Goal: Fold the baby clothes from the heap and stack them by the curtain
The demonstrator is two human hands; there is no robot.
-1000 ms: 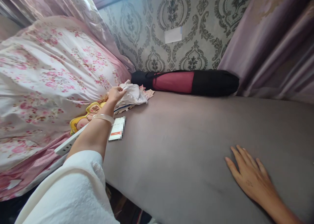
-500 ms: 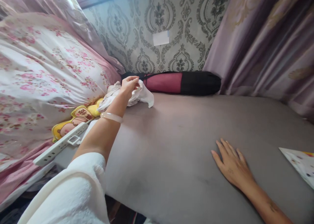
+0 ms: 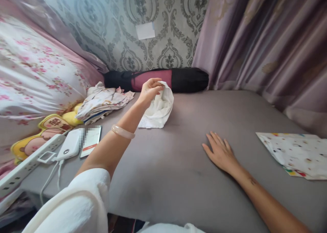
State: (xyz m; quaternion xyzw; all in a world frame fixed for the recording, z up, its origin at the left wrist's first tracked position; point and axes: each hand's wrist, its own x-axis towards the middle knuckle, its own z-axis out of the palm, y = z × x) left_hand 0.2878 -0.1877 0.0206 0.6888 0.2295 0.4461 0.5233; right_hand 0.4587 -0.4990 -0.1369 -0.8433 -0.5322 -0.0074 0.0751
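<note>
White cloth pinched between left hand's fingers, right hand spread open on grey sheet

white cloth is p. crumpled tbh, top edge pinched up in the L hand, rest hanging in loose folds w/ a rounded, pouch-like hollow, btm edge looks to be on the grey sheet, approx mid-view

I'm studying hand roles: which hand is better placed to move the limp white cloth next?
Probably the left hand: it pinches the limp white cloth near its top edge, while the right hand lies spread, palm down, on the flat gray fabric surface, apart from the cloth.
</note>
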